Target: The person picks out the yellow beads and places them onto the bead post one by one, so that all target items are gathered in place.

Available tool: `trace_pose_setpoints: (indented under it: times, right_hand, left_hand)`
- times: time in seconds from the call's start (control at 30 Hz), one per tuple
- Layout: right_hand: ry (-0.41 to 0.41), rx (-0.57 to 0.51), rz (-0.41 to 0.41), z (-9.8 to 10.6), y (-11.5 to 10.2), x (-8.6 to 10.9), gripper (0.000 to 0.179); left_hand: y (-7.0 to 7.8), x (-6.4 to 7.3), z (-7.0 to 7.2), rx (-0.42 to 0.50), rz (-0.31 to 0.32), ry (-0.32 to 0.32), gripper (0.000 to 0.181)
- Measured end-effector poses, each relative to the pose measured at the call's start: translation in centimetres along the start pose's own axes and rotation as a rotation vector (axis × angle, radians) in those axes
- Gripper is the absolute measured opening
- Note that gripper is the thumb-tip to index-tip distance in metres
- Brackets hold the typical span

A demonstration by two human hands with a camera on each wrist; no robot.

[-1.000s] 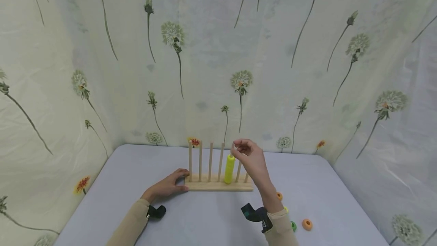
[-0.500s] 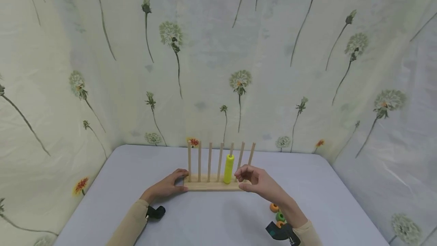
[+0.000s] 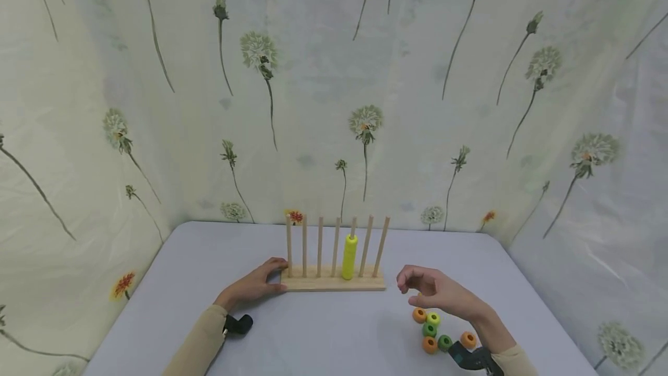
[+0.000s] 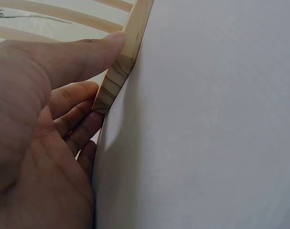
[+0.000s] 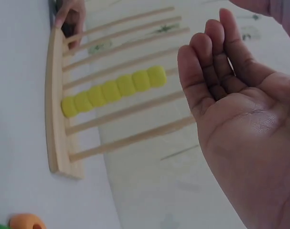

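A wooden peg rack (image 3: 334, 285) stands on the table, with several upright pegs in its base. Yellow beads (image 3: 349, 257) are stacked on one peg right of the middle; the right wrist view shows these beads (image 5: 110, 90) touching one another, with the peg tip bare. My left hand (image 3: 254, 282) grips the rack's left end, thumb (image 4: 94, 57) at the front edge and fingers around the end. Right of the rack, my right hand (image 3: 443, 295) hovers above loose beads, fingers loosely bent and the palm (image 5: 250, 124) holding nothing.
Under and beside my right hand lie an orange bead (image 3: 419, 315), a yellow bead (image 3: 432, 318), a green bead (image 3: 429, 329) and several more. The table (image 3: 334, 335) has a pale cover. A flower-printed curtain (image 3: 313, 103) hangs behind the rack.
My right hand has moved away from the top of the yellow bead stack, down and to the right, over the loose beads. The left hand has stayed on the rack's end.
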State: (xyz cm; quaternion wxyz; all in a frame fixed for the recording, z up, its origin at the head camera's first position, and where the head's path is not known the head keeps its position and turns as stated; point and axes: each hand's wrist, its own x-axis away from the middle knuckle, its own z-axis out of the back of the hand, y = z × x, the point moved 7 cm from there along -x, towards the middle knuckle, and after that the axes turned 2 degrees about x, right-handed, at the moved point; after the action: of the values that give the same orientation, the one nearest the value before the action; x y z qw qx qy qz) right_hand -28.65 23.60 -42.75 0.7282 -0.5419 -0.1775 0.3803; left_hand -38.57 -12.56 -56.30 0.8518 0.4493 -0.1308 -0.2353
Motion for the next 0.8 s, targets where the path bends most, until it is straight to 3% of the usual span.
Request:
trace_pose_setpoints:
  times: [0.43,0.6,0.8]
  right_hand:
    - [0.076,0.019,-0.183,3.7,4.8,4.8,0.022]
    - [0.09,0.014,-0.249,4.5,6.6,6.0,0.028]
    - [0.095,-0.033,-0.386,5.0,9.3,7.2,0.039]
  left_hand:
    - [0.0,-0.1,0.0,-0.015,0.002,-0.005,0.067]
    - [0.1,-0.1,0.0,-0.009,0.017,-0.01,0.066]
    - [0.0,0.0,-0.1,-0.009,0.024,-0.005,0.066]
